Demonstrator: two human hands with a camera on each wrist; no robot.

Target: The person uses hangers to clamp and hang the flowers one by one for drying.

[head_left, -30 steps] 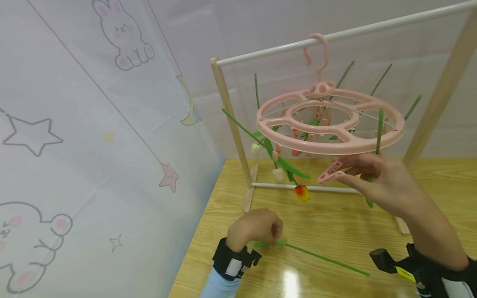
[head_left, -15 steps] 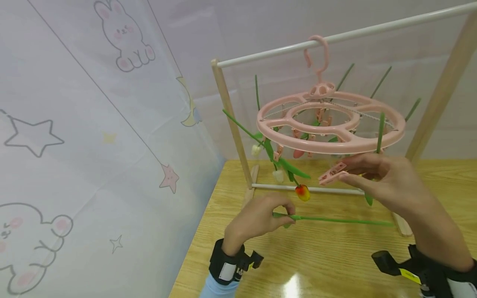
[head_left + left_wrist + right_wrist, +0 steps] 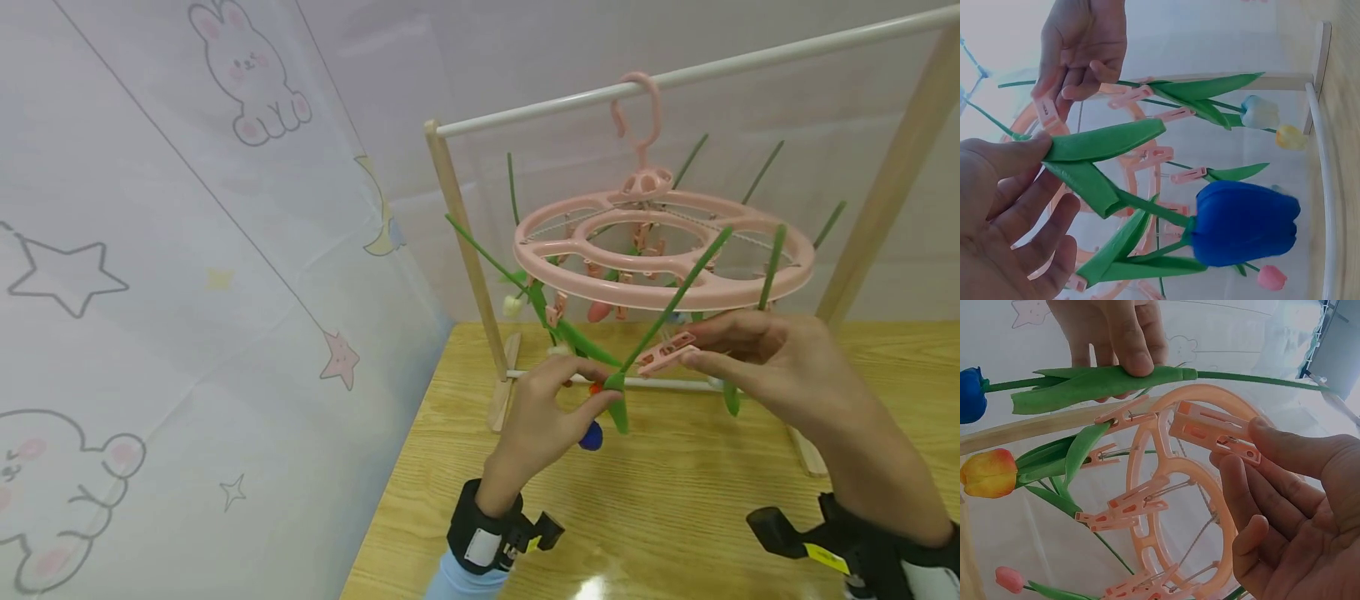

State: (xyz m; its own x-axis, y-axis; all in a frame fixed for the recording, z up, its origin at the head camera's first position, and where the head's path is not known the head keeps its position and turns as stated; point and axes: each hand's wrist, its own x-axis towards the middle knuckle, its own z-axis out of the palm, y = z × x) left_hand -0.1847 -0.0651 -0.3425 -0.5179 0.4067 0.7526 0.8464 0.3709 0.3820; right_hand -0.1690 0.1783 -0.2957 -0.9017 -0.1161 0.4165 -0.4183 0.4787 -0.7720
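Observation:
My left hand pinches a blue artificial tulip by its leaves and stem, thumb on one side and fingers on the other. Its blue bloom points down, and the green stem slants up to the right across the hanger's front rim. My right hand pinches a pink clothespin between thumb and fingers, just under the front of the round pink hanger. The clothespin overlaps the tulip's stem in the head view. In the right wrist view the stem passes close above the clothespin.
Several other tulips hang bloom-down from clips round the hanger, among them a red-yellow one and a pink one. The hanger hooks over the white rail of a wooden stand on the wood-grain table. A patterned wall sheet stands at left.
My left hand has risen from the table toward the clothespin, bringing the tulip along. The tulip has turned from lying flat to stem-up. My right hand has barely moved.

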